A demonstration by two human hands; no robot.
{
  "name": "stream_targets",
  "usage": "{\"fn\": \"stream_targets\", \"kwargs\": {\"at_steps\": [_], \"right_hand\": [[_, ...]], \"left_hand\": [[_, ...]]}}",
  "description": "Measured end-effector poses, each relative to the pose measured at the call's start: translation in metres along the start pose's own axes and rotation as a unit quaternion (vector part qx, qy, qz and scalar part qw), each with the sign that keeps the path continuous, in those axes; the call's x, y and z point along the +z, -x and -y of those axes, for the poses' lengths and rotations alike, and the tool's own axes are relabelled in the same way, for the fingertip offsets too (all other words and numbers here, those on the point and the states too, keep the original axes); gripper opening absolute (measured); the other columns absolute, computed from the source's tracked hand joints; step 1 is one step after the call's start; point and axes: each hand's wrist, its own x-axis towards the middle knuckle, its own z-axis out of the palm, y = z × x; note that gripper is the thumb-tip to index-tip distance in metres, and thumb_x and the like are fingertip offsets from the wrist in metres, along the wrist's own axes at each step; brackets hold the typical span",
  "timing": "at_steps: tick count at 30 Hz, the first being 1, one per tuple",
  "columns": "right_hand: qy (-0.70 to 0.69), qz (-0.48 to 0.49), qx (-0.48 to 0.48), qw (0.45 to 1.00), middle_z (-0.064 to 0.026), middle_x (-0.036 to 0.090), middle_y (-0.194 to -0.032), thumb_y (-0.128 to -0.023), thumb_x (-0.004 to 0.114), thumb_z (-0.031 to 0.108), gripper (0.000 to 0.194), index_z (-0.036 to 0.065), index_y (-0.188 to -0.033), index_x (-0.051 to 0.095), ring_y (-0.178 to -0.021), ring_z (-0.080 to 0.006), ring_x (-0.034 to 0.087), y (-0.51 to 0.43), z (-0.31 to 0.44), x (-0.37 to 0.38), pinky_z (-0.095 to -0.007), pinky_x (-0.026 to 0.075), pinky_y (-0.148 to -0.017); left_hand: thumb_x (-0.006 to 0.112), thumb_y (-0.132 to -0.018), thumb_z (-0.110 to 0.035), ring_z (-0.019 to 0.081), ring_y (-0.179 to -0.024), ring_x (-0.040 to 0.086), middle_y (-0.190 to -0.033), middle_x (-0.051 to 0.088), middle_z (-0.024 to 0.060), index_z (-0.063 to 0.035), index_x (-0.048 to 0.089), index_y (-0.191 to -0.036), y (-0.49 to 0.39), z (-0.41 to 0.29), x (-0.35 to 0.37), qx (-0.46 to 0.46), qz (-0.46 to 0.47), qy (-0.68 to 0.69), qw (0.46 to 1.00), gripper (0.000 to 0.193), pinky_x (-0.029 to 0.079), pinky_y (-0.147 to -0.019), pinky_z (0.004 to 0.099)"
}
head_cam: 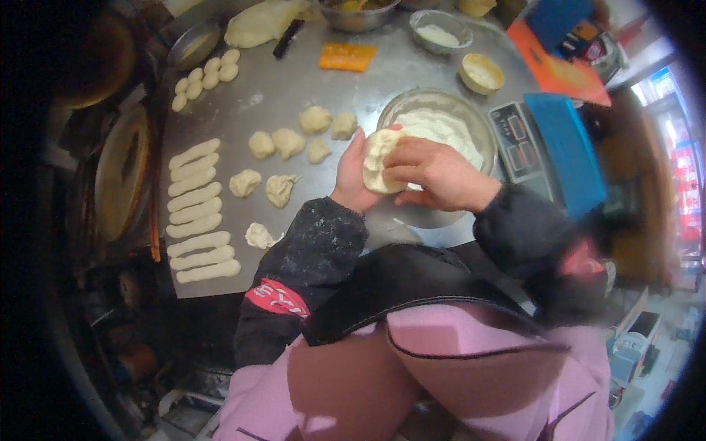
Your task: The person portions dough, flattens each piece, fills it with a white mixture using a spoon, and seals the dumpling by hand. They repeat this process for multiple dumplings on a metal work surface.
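Note:
A flattened oval of dough (376,165) with a dimpled surface rests in my left hand (352,175), whose palm and thumb cradle it from the left. The fingers of my right hand (438,173) press on its right side. Both hands are above the near left part of a wide metal bowl (492,135) with white flour (441,129) in it. To the left, several rough dough lumps (288,144) sit loose on the steel table (265,105). My right palm and part of the dough under the fingers are hidden.
Rolled dough strips (196,197) line the table's left side, with small dough balls (210,80) behind them. A digital scale (518,140) and a blue board (568,154) stand right of the bowl. Farther back are an orange scraper (347,57), a yellow bowl (481,74) and a flour bowl (440,33).

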Motion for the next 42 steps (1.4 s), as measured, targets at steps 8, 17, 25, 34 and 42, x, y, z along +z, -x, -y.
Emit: {"fn": "stream_targets", "kwargs": {"at_steps": [8, 17, 25, 34, 42], "right_hand": [[-0.563, -0.154, 0.404, 0.705, -0.0069, 0.052, -0.046, -0.097, 0.036, 0.041, 0.06, 0.002, -0.054, 0.052, -0.037, -0.0139, 0.052, -0.029, 0.037, 0.013, -0.0247, 0.041, -0.035], [-0.546, -0.115, 0.418, 0.717, -0.006, 0.052, -0.048, -0.098, 0.031, 0.041, 0.06, 0.003, -0.057, 0.053, -0.041, -0.0135, 0.051, -0.012, 0.023, 0.042, -0.0245, 0.042, -0.04], [-0.09, -0.015, 0.323, 0.942, -0.0104, 0.061, -0.08, -0.082, 0.057, 0.012, 0.012, 0.005, -0.09, 0.064, -0.071, -0.0269, 0.06, 0.043, -0.035, 0.011, -0.0349, 0.05, -0.065], [0.084, 0.046, 0.239, 0.966, -0.0112, 0.06, -0.083, -0.077, 0.057, 0.013, 0.01, 0.007, -0.082, 0.062, -0.079, -0.0288, 0.061, 0.09, -0.084, 0.04, -0.0393, 0.049, -0.065], [-0.068, -0.146, 0.425, 0.891, -0.0145, 0.064, -0.088, -0.084, 0.06, 0.014, 0.015, 0.005, -0.093, 0.067, -0.08, -0.0299, 0.061, 0.095, -0.125, 0.038, -0.035, 0.047, -0.07]], "left_hand": [[0.02, -0.097, -0.045, 0.0231, -0.11, 0.051, -0.118, 0.054, 0.0151, -0.0004, 0.047, -0.125, 0.008, 0.01, 0.029, 0.094, 0.046, -0.13, 0.986, 0.059, 0.038, -0.099, 0.0361], [0.029, -0.093, -0.044, 0.0141, -0.033, 0.042, -0.07, 0.059, 0.008, 0.0011, 0.051, -0.119, 0.009, 0.021, 0.004, 0.001, 0.002, -0.123, 0.992, 0.057, 0.035, -0.031, 0.0235], [0.032, -0.09, -0.038, 0.0312, -0.116, 0.049, -0.123, 0.053, 0.0126, -0.0057, 0.049, -0.125, -0.011, -0.018, -0.01, 0.11, -0.054, 0.024, 0.992, 0.05, 0.037, -0.097, 0.0553], [0.033, -0.09, -0.037, 0.0347, -0.115, 0.048, -0.125, 0.051, 0.0143, -0.0055, 0.047, -0.127, -0.017, -0.021, -0.017, 0.084, 0.033, 0.092, 0.992, 0.05, 0.039, -0.093, 0.0571], [0.029, -0.094, -0.033, 0.0355, -0.113, 0.049, -0.132, 0.044, 0.0193, -0.0001, 0.04, -0.131, -0.026, -0.027, -0.026, 0.07, 0.032, 0.054, 0.996, 0.051, 0.044, -0.091, 0.0518]]}}
